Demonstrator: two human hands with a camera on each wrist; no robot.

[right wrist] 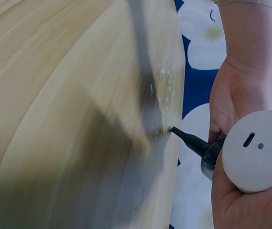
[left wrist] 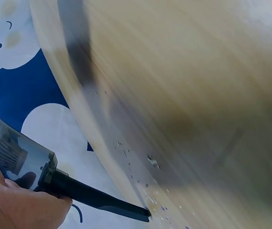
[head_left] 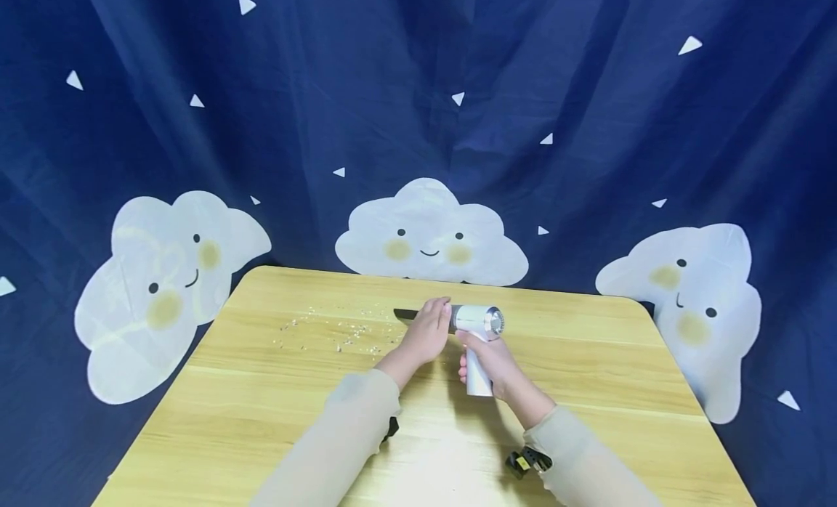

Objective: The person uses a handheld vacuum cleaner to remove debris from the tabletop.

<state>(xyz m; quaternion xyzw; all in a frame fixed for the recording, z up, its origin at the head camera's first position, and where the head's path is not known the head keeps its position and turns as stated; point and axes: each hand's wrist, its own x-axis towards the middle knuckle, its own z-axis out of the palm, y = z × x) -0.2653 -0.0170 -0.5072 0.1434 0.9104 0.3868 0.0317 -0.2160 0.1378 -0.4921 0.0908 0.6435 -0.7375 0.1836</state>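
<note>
The handheld vacuum (right wrist: 259, 164) sits in curled right fingers (head_left: 463, 371), left fingers (head_left: 438, 309) clasping its front.

"What's the surface there?"
"A table (head_left: 588, 376) with pale yellow wood grain, its two far corners rounded."
"And lying on it?"
"Tiny scraps (head_left: 347, 342), mostly whitish (a few look purplish in the left wrist view), loosely strewn toward the far edge, between its middle and the far left corner."
"All one size?"
"No, one larger flake (left wrist: 153, 161) lies among them, too blurred to describe more closely."
</note>
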